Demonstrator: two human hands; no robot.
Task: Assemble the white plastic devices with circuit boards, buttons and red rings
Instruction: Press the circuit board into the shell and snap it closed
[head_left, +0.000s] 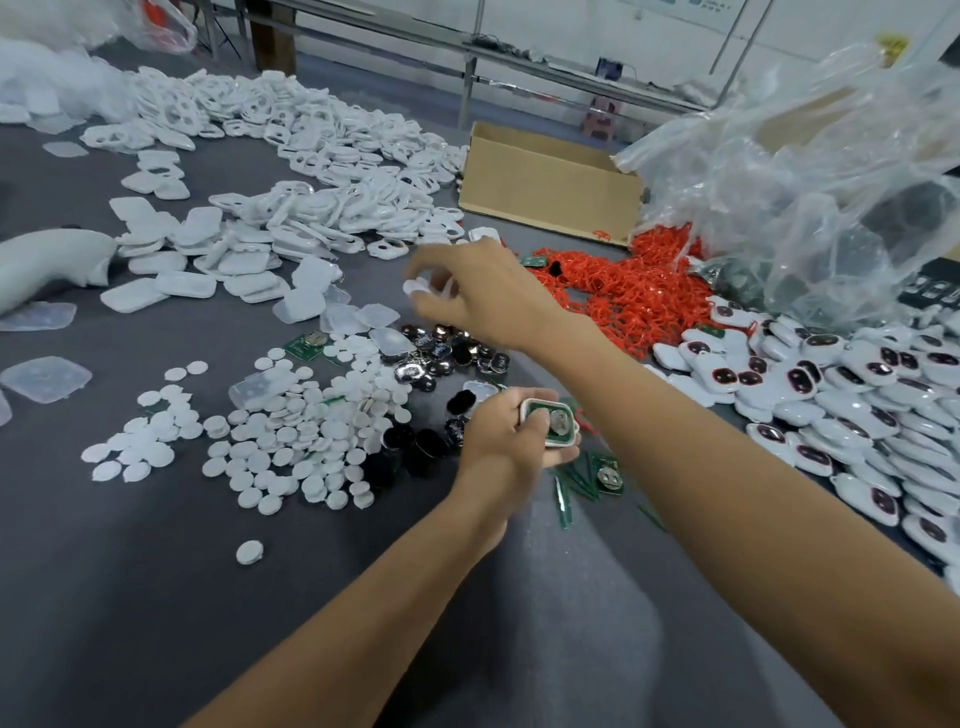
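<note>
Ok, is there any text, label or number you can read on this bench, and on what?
Nothing can be read.
Red print on the cardboard box, lower edge: too blurred.
Yellow sign at the back: too blurred.

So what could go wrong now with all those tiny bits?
The right hand pinches a small white piece above the table; if it slips, it could get lost among the loose white discs. The left hand grips an open white shell with a green board showing; tilting it might let the board fall out.
</note>
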